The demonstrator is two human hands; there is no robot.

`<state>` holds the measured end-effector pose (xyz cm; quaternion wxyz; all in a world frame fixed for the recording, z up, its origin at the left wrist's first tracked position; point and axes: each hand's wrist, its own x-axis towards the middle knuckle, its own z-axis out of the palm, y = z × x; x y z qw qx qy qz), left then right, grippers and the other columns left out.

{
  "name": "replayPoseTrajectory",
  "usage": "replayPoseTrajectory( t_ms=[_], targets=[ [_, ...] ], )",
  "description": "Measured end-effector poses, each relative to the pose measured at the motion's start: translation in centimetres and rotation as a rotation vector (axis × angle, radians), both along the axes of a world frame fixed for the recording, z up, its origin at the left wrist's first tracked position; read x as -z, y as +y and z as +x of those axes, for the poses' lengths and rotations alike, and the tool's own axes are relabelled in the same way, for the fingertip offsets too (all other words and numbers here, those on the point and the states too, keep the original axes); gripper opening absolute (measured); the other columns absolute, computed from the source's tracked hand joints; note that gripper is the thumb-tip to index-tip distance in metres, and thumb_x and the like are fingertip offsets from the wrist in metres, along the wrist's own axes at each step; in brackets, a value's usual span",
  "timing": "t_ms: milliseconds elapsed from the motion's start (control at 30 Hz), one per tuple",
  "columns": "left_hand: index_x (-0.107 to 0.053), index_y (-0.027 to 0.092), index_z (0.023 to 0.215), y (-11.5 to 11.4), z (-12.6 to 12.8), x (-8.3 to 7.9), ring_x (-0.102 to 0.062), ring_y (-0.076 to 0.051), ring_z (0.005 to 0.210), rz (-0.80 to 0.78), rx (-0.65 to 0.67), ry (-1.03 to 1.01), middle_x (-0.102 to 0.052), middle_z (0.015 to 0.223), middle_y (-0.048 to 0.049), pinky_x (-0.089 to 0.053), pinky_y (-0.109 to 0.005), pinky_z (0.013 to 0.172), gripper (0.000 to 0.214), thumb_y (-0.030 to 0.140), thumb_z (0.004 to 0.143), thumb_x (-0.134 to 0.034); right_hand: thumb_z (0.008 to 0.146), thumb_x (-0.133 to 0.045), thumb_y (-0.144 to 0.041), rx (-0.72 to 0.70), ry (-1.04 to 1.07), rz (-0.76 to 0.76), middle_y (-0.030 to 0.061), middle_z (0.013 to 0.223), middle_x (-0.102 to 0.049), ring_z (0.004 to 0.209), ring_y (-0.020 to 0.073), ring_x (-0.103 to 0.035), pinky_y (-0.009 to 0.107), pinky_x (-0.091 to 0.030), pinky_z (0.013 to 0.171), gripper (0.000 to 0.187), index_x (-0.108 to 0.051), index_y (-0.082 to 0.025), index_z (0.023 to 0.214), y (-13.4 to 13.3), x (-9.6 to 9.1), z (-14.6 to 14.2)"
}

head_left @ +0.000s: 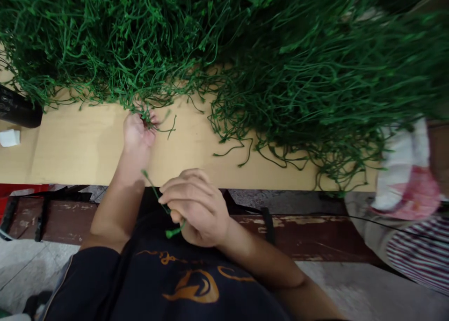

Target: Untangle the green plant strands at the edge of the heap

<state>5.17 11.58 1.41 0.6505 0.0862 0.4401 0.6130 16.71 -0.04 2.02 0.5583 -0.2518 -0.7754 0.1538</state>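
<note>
A large heap of thin green artificial stems with small forked, knobbed ends covers the back of the tabletop. At the heap's front edge, my left hand has its fingers curled around a few of the stems, which partly hide them. Closer to my body, my right hand pinches a single green stem between thumb and fingers. One tip of that stem points up and left, and a thicker knobbed end shows below the hand. A loose short stem lies just right of my left hand.
A second mass of stems spreads over the right side of the tan table. A black cylindrical object and a white piece are at left. Cloth hangs at right. A worn brown bench runs below.
</note>
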Motion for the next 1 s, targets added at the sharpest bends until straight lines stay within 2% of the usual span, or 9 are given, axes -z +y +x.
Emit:
replayPoseTrajectory(
  t_ms=[100, 233, 300, 367, 467, 600, 700, 833, 1000],
  targets=[
    [-0.053, 0.019, 0.077, 0.3, -0.2, 0.7, -0.042, -0.008, 0.046, 0.043, 0.006, -0.01, -0.043, 0.052, 0.0032, -0.038, -0.02, 0.051, 0.026, 0.009, 0.086, -0.031, 0.084, -0.042, -0.008, 0.143, 0.01, -0.17, 0.0051, 0.081, -0.067, 0.081, 0.0138, -0.064, 0.031, -0.051, 0.071, 0.015, -0.054, -0.017, 0.079, 0.9, -0.4, 1.8],
    [-0.053, 0.017, 0.082, 0.0, 0.2, 1.4, -0.047, -0.008, 0.05, -0.004, 0.053, 0.028, -0.047, 0.056, 0.0031, -0.041, -0.02, 0.054, 0.017, 0.015, 0.088, -0.037, 0.086, -0.049, -0.022, 0.613, -0.074, -0.214, 0.0076, 0.086, -0.063, 0.079, 0.0158, -0.062, 0.034, -0.052, 0.069, 0.014, -0.061, -0.016, 0.088, 4.5, 0.8, 8.0],
    [-0.053, 0.017, 0.083, 0.0, 0.4, 1.5, -0.048, -0.007, 0.05, -0.011, 0.055, 0.059, -0.048, 0.057, 0.0033, -0.041, -0.02, 0.054, 0.013, 0.017, 0.087, -0.041, 0.085, -0.052, -0.031, 0.78, -0.142, -0.233, 0.0118, 0.101, -0.059, 0.078, 0.0161, -0.06, 0.034, -0.052, 0.066, 0.029, -0.058, -0.016, 0.109, 5.9, 1.5, 11.0],
    [-0.053, 0.017, 0.082, 0.0, 0.6, 1.5, -0.048, -0.007, 0.049, -0.017, 0.046, 0.089, -0.049, 0.058, 0.0038, -0.041, -0.02, 0.054, 0.01, 0.017, 0.087, -0.044, 0.082, -0.055, -0.038, 0.85, -0.199, -0.238, 0.016, 0.116, -0.05, 0.085, 0.0191, -0.059, 0.037, -0.052, 0.066, 0.05, -0.046, -0.018, 0.127, 6.6, 2.0, 12.3],
    [-0.053, 0.017, 0.08, 0.1, 0.7, 1.5, -0.049, -0.006, 0.05, -0.006, 0.041, 0.099, -0.05, 0.058, 0.0043, -0.043, -0.02, 0.055, 0.008, 0.017, 0.085, -0.048, 0.083, -0.053, -0.043, 0.795, -0.25, -0.192, 0.0173, 0.123, -0.042, 0.101, 0.0267, -0.053, 0.045, -0.05, 0.076, 0.056, -0.04, -0.019, 0.132, 6.3, 1.8, 10.3],
    [-0.054, 0.016, 0.076, -0.1, 0.9, 1.7, -0.052, -0.006, 0.053, 0.046, 0.04, 0.123, -0.052, 0.058, 0.0047, -0.045, -0.019, 0.059, 0.006, 0.017, 0.082, -0.055, 0.085, -0.05, -0.038, 0.509, -0.323, -0.184, 0.0137, 0.117, -0.049, 0.11, 0.03, -0.046, 0.052, -0.042, 0.09, 0.037, -0.051, -0.02, 0.118, 5.9, 1.7, 4.0],
    [-0.056, 0.016, 0.077, -0.2, 0.9, 1.8, -0.057, -0.007, 0.063, 0.077, 0.03, 0.132, -0.056, 0.063, 0.0031, -0.047, -0.02, 0.065, 0.005, 0.017, 0.081, -0.056, 0.084, -0.051, -0.027, 0.385, -0.399, -0.244, 0.0125, 0.11, -0.055, 0.103, 0.0274, -0.048, 0.048, -0.043, 0.087, 0.025, -0.056, -0.018, 0.107, 6.7, 2.6, 1.2],
    [-0.056, 0.016, 0.072, -0.1, 0.9, 1.7, -0.057, -0.009, 0.066, 0.022, 0.022, 0.133, -0.054, 0.063, 0.0019, -0.046, -0.022, 0.066, 0.011, 0.017, 0.083, -0.052, 0.083, -0.05, -0.025, 0.339, -0.47, -0.339, 0.0086, 0.083, -0.06, 0.081, 0.0218, -0.05, 0.039, -0.043, 0.073, 0.013, -0.059, -0.017, 0.087, 7.1, 3.6, 1.1],
    [-0.05, 0.016, 0.069, 0.1, 0.9, 1.1, -0.048, -0.007, 0.052, -0.059, 0.002, 0.111, -0.049, 0.058, 0.0033, -0.041, -0.019, 0.055, 0.019, 0.007, 0.083, -0.042, 0.088, -0.044, -0.027, 0.434, -0.341, -0.207, 0.0044, 0.069, -0.053, 0.069, 0.0171, -0.044, 0.035, -0.038, 0.067, 0.023, -0.052, -0.019, 0.068, 5.3, 3.1, 1.2]
  ],
)
